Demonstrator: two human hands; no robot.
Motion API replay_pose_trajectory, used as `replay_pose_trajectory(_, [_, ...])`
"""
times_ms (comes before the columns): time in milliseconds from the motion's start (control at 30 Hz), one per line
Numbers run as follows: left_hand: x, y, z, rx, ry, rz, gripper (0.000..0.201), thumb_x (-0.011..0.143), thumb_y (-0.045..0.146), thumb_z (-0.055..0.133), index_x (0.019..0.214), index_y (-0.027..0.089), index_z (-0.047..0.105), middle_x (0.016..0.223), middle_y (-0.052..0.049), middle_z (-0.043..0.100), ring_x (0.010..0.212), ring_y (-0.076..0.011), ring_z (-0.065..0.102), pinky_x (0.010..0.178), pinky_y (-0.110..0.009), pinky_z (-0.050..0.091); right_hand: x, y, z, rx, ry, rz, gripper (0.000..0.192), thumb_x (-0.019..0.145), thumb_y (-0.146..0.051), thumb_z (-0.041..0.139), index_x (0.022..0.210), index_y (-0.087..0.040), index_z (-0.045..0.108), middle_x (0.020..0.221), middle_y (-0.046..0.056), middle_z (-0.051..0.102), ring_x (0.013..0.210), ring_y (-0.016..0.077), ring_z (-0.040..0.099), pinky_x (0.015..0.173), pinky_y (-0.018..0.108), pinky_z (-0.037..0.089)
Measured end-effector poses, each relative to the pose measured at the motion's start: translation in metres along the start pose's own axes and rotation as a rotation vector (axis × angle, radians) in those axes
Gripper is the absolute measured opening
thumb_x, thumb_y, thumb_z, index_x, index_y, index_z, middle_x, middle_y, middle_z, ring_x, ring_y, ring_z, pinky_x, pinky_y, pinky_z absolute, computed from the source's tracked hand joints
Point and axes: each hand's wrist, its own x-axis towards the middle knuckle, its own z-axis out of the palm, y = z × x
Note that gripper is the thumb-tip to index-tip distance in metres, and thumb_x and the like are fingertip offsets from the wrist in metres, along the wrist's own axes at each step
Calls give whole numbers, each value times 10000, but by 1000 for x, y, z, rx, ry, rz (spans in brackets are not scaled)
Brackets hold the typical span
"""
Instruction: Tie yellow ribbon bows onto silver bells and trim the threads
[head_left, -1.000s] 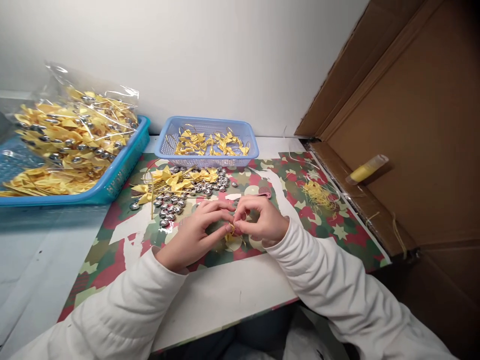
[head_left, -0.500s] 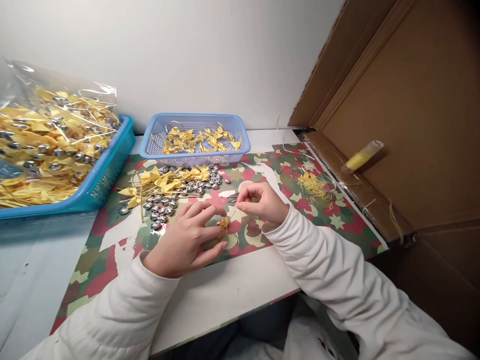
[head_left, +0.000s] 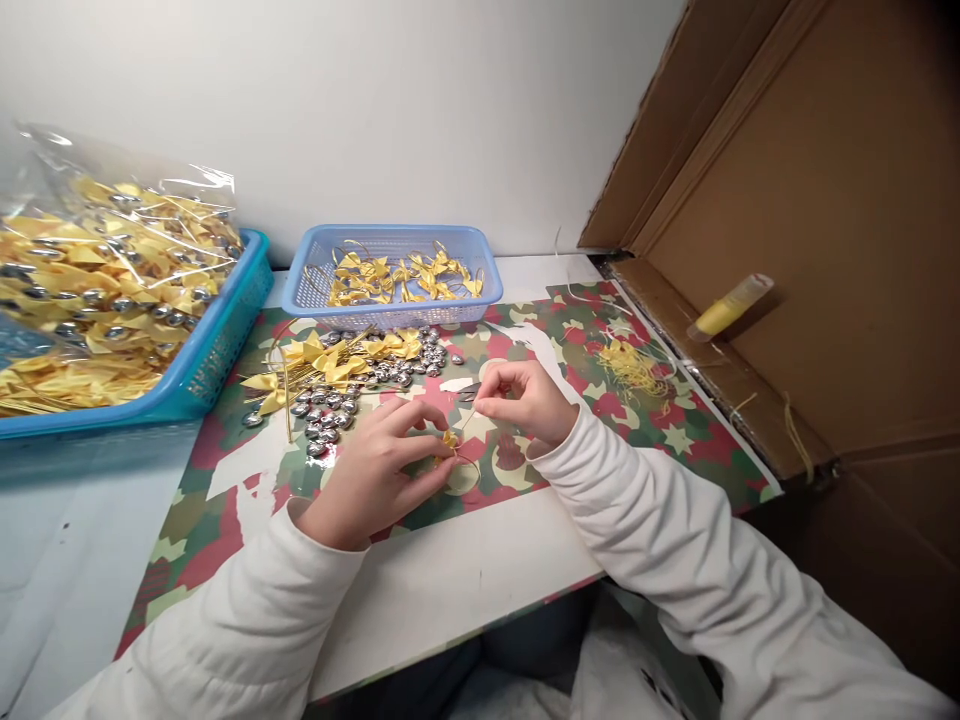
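Item in hand: one small yellow ribbon bow with a thin gold cord loop (head_left: pixel 450 440), lying near the middle of the camouflage-print paper mat (head_left: pixel 675 440), toward its near edge. Your left hand (head_left: pixel 375 475) pinches the bow between thumb and fingertips, pressing it down onto the mat. Your right hand (head_left: pixel 521 400), just beyond it, has thumb and forefinger closed narrowly on a fine strand that runs down to the bow; whether a small tool lies under those fingers you cannot tell. Stock on the mat: a heap of small silver oval beads (head_left: pixel 337 405) mixed with loose yellow bows and gold cords (head_left: pixel 322 360), toward the far left corner. A pale blue plastic mesh basket (head_left: pixel 397 305) holding more yellow bows stands at the mat's far edge. A larger turquoise plastic basket (head_left: pixel 217 355) carrying a clear bag of yellow bows and beads (head_left: pixel 112 270) sits off the left edge. A tangle of yellow thread offcuts (head_left: pixel 630 370) lies toward the right edge, beside a brown cardboard wall (head_left: pixel 825 200) with a yellow tube (head_left: pixel 731 308) resting against it.
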Motion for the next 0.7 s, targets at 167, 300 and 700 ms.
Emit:
replay_pose_trajectory(167, [0,-1,-1,26,-16,32,176,863,301,600,749,241,720,932,-63,629,813,-208,540,832,-401,428,1,1,0,16,9,-12,145,613,-263,707,570,-172,602,549,-25,562,537,97,475,518,242,403])
replay_pose_trajectory(300, [-1,-1,2,23,17,11,184,868,271,590,718,220,683,941,-67,621,854,-217,543,825,-397,439,1,0,0,21,11,-34,137,616,-261,702,576,-173,604,549,-28,556,533,96,473,523,248,404])
replay_pose_trajectory(700, [4,9,2,-128,48,-139,82,844,254,612,854,196,555,1026,-65,604,981,-227,559,844,-346,439,0,1,2,17,18,-62,126,622,-253,699,577,-172,614,559,-22,558,551,102,457,526,250,385])
